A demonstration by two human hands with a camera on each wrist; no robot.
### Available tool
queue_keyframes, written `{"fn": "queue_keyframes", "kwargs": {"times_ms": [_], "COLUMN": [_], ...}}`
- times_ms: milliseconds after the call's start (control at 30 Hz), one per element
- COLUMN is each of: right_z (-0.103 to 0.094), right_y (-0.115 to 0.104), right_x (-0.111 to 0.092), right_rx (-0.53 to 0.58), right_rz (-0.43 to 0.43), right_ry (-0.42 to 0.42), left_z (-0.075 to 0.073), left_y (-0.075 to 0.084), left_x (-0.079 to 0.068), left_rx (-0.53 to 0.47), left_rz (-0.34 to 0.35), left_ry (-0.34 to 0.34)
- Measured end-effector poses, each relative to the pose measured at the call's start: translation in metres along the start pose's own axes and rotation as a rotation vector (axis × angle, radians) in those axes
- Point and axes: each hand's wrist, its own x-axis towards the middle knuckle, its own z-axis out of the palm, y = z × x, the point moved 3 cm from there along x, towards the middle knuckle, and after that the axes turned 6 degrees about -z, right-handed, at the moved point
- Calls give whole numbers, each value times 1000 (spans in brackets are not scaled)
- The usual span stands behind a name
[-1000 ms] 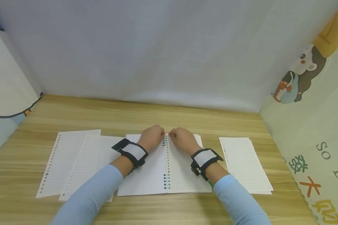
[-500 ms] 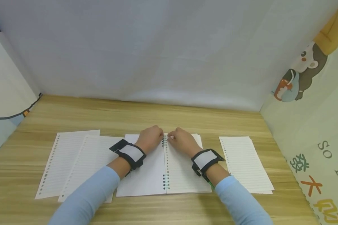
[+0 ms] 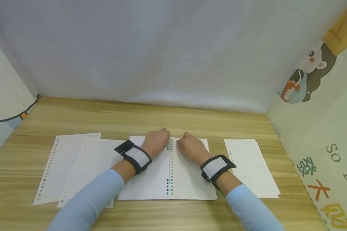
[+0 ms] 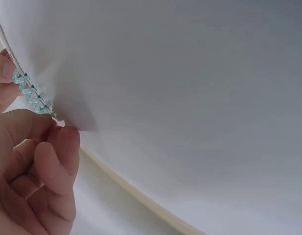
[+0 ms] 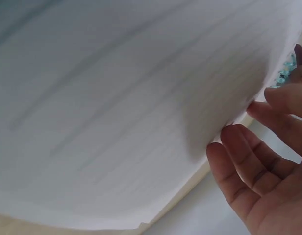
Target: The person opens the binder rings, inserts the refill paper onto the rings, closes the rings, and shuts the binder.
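Observation:
An open loose-leaf notebook [image 3: 191, 183] lies in the middle of the table in the head view, a plain white page on its left and a ruled, hole-punched page on its right. Clear teal binding rings [image 4: 31, 93] run in two groups along the spine. At the top of the spine my left hand [image 3: 157, 141] pinches the end of the upper rings between thumb and index finger. Just right of it, my right hand [image 3: 192, 148] holds the top edge of the ruled page [image 5: 141, 107], fingertips along that edge. The thumb's exact contact is partly hidden.
Two loose ruled sheets [image 3: 50, 170] overlap left of the notebook, partly under the left forearm. A small stack of ruled sheets [image 3: 253, 166] lies to the right, near the right forearm. A pale curtain [image 3: 150, 57] hangs behind the wooden table [image 3: 150, 112].
My right hand has shifted slightly right, away from the spine, and its fingers have changed position. The left hand stays at the upper rings, moving only a little.

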Motion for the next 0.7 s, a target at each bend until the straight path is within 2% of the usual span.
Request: {"fn": "queue_keyframes", "kwargs": {"times_ms": [133, 367, 700], "right_z": [-3, -7, -4], "right_y": [0, -10, -11], "right_x": [3, 12, 18], "right_rx": [-14, -20, -6], "right_rz": [-8, -5, 27], "right_ry": [2, 15, 57], "left_z": [-1, -1, -2], "left_y": [0, -1, -4], "left_x": [0, 0, -3], "left_rx": [23, -105, -194], "left_rz": [-1, -44, -50], "left_ry": [5, 10, 20]}}
